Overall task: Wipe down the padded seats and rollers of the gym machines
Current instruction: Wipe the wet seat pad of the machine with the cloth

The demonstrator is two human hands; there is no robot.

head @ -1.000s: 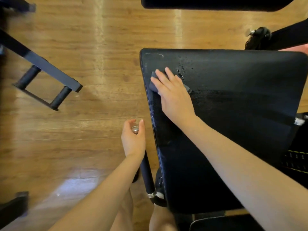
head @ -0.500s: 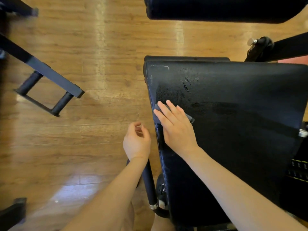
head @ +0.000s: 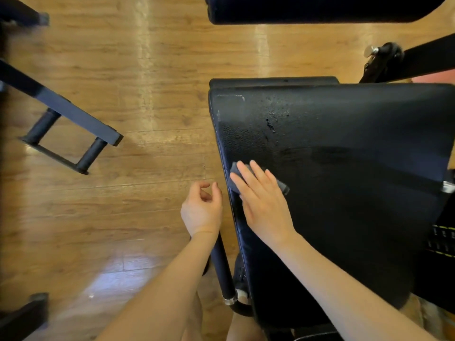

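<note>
Now my left hand (head: pixel 202 212) hangs over the wood floor (head: pixel 110 205), fingers loosely curled, holding nothing. My right hand (head: pixel 264 200) lies flat, pressing a gray cloth (head: pixel 235 171) on the black padded seat (head: pixel 344 193), near its left edge.

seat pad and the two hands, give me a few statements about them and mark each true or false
1. The right hand presses a grey cloth flat on the black seat pad. True.
2. The cloth lies near the pad's right edge. False: it is by the left edge.
3. The left hand grips the cloth too. False: it holds nothing, fingers loosely curled, beside the pad over the wooden floor.
4. Wet droplets show on the pad beyond the cloth. True.
5. The roller at the top of the view rests on the seat pad. False: bare floor shows between them.
</note>
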